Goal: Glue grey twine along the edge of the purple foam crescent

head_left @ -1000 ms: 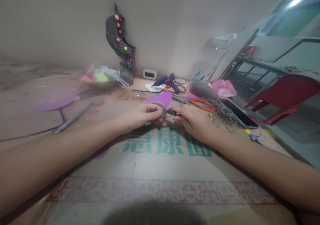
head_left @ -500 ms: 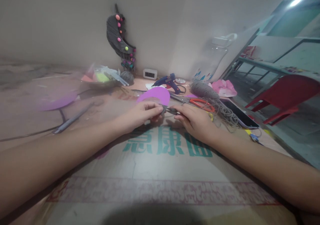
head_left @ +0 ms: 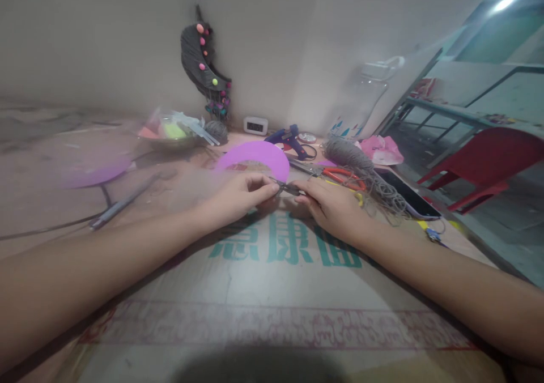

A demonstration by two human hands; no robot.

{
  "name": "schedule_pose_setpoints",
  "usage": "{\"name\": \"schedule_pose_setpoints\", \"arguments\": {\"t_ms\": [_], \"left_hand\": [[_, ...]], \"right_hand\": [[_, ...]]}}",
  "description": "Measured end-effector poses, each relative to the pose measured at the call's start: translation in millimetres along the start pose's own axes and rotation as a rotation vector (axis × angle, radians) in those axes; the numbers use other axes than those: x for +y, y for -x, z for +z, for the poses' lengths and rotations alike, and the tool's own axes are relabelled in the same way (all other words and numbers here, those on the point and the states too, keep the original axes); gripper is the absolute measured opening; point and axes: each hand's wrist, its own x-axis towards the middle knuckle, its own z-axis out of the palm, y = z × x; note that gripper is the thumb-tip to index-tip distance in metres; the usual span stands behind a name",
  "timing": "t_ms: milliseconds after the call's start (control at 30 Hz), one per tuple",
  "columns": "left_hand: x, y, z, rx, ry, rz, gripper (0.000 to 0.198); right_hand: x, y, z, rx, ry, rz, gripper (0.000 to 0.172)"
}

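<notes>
A purple curved sheet (head_left: 259,152) rises behind my left hand (head_left: 250,192), whose thumb and fingers pinch its end, where a small grey piece shows. Close on the right, my right hand (head_left: 325,200) is closed on a small dark tool (head_left: 293,189), perhaps the tip of scissors; its shape is hard to make out. The tool's tip meets the grey piece at my left fingertips. Both hands are over the printed cardboard (head_left: 272,292) with green characters.
Behind are a bowl (head_left: 170,141), a white clock (head_left: 255,126), a blue glue gun (head_left: 290,139) and a clear bottle (head_left: 361,102). To the right lie orange-handled pliers (head_left: 343,177), grey yarn (head_left: 355,159) and a phone (head_left: 408,193). A decorated crescent (head_left: 196,60) hangs on the wall.
The purple sheet has turned and shows more of its curve, farther left. The dark tool and my left fingertips have come together.
</notes>
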Motion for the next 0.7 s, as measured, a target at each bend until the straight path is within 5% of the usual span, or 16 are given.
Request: {"name": "schedule_pose_setpoints", "arguments": {"t_ms": [700], "left_hand": [[0.4, -1.2, -0.8, 0.001, 0.025, -0.009, 0.03]], "right_hand": [[-1.7, -0.4, -4.8, 0.07, -0.096, -0.007, 0.03]]}}
